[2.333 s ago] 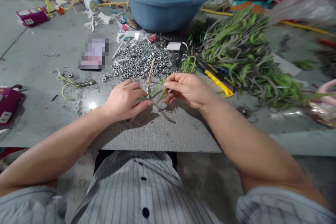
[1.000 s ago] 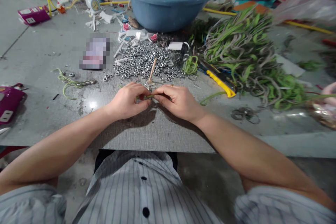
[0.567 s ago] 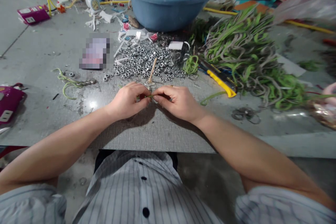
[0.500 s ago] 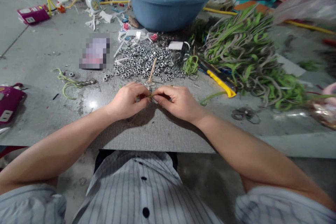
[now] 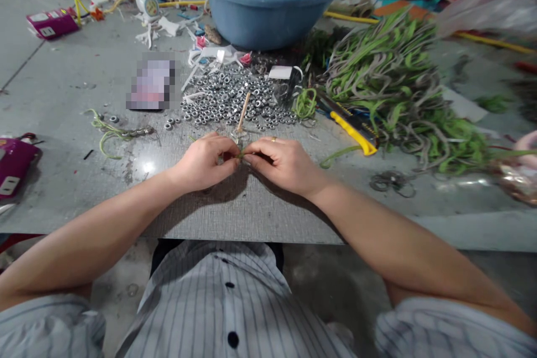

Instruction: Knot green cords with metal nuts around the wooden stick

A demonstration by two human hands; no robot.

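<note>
My left hand and my right hand meet fingertip to fingertip over the table, both closed in a pinch. Between them shows a short bit of green cord, mostly hidden by the fingers. Just beyond the fingertips stands a thin wooden stick, leaning slightly, with a small metal piece at its foot. Behind it spreads a heap of metal nuts. To the left lies a green cord bundle with metal pieces on its end. A yellow and black utility knife rests right of my right hand.
A blue basin stands behind the nuts. Tangled green and grey cords are piled at the right. A phone-like blurred object and purple boxes lie left. Another person's hand shows at the right edge.
Both hands stay almost in place, fingertips shifting slightly around the green cord. Nothing else has visibly moved.
</note>
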